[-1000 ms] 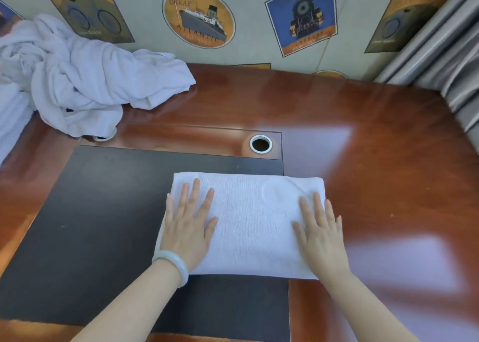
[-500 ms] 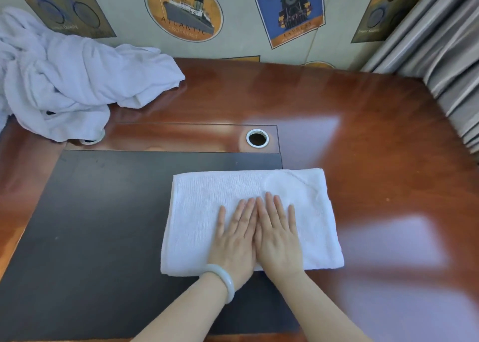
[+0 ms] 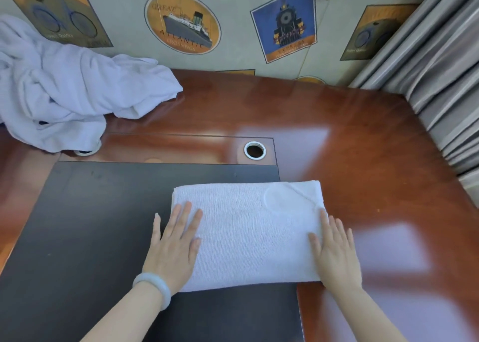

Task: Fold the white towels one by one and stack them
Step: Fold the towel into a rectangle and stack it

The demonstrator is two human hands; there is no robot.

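Both hands lie flat, palms down with fingers straight, one at each short end of a folded white towel [image 3: 248, 232]. Her left hand [image 3: 172, 248], with a pale bracelet [image 3: 153, 288] on its wrist, covers the towel's left edge, its outer fingers resting on the black mat [image 3: 85, 225] beneath. Her right hand [image 3: 334, 253] covers the right edge, partly on the glossy red-brown table [image 3: 363, 147]. The towel forms a neat rectangle near the front of the table, mostly on the mat, its right end on bare wood. Just behind it sits a round metal-rimmed cable hole [image 3: 254, 150]. A crumpled pile of white towels [image 3: 64, 90] fills the far left corner. Ship [image 3: 182, 24] and train [image 3: 285, 25] pictures decorate the wall, and a grey curtain [image 3: 440, 82] hangs at the right.
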